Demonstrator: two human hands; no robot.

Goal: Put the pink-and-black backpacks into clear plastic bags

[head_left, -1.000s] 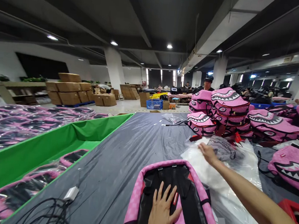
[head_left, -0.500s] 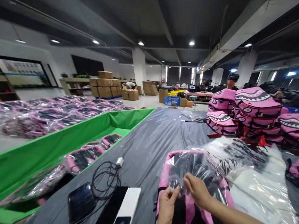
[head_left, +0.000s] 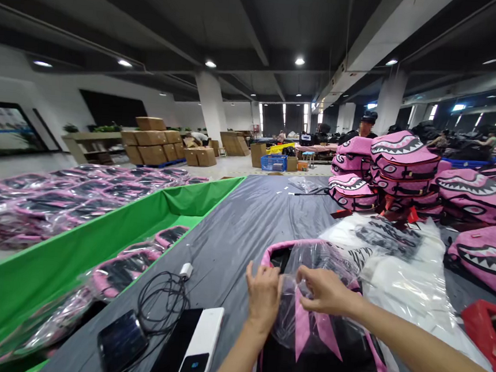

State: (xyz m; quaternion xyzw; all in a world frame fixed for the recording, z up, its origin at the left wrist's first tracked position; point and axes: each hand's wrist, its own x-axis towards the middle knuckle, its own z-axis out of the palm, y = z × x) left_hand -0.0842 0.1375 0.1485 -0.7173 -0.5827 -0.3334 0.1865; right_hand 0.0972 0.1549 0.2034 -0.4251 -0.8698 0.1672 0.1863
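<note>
At lower centre, the clear bag (head_left: 311, 261) mouth is pinched by left hand (head_left: 263, 294) and right hand (head_left: 324, 290) fingers; it is best held spread evenly over the pink backpack (head_left: 328, 355).

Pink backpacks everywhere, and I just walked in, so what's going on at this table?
A person's left hand and right hand both grip a clear plastic bag lying over a pink backpack on the grey table. A stack of clear bags lies to the right, unbagged shark-mouth backpacks are piled behind it, and bagged ones sit in the green bin.
</note>
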